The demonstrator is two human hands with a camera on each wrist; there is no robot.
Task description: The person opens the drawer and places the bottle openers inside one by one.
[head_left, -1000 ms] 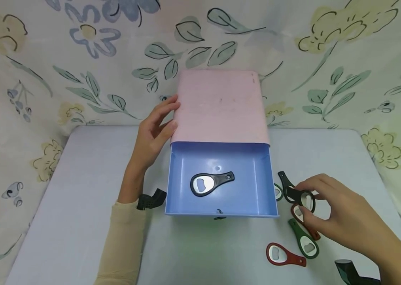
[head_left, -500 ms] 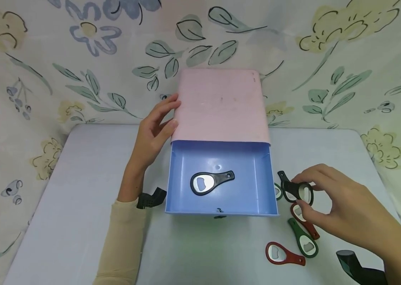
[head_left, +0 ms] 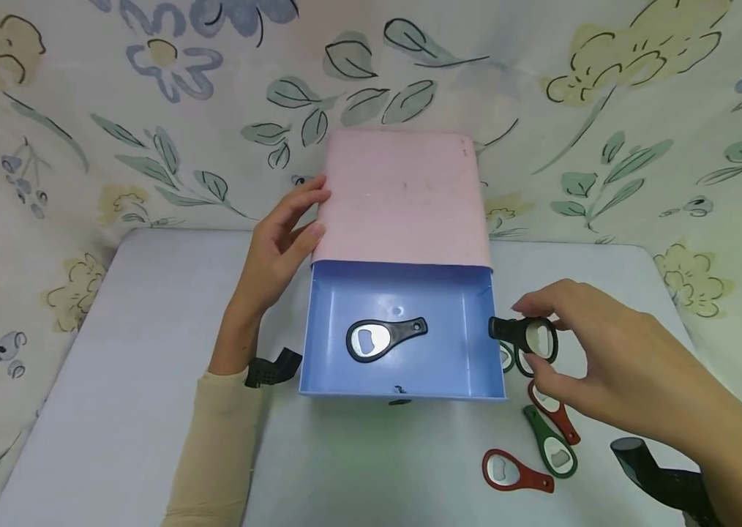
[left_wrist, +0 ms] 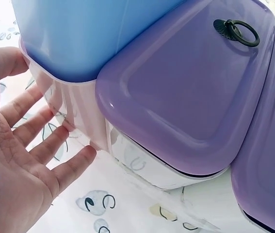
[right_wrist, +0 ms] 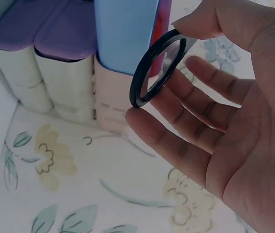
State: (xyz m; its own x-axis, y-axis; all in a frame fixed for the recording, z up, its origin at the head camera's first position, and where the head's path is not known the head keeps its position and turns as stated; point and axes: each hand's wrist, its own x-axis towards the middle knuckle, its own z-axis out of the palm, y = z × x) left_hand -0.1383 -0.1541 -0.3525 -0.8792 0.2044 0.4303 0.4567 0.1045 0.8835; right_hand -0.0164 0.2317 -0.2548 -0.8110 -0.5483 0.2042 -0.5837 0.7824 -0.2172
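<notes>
My right hand (head_left: 615, 351) pinches a black bottle opener (head_left: 508, 331) by its round head, thumb on one edge and fingertips on the other. Its handle points left, by the right wall of a pulled-out blue drawer (head_left: 450, 369). A second black bottle opener (head_left: 404, 331) lies in that drawer. My left hand (head_left: 268, 260) touches the left side of the pink cabinet (head_left: 404, 197), fingers fairly straight and spread in the left wrist view. Beneath the held opener, another dark opener (head_left: 524, 366) is partly hidden. Below it lie a red opener (head_left: 562, 421) and a green opener (head_left: 549, 443).
Nearer the front lies another red opener (head_left: 516, 472). An opener with a greenish rim (head_left: 506, 359) is partly hidden beside the drawer. Purple drawers (left_wrist: 176, 97) with ring pulls adjoin the blue one in the left wrist view. A patterned cloth (head_left: 213, 58) stands behind the white table (head_left: 147, 329).
My right hand has lifted the black bottle opener off the pile and moved it up and left to the drawer's right edge. My left hand has stayed on the cabinet.
</notes>
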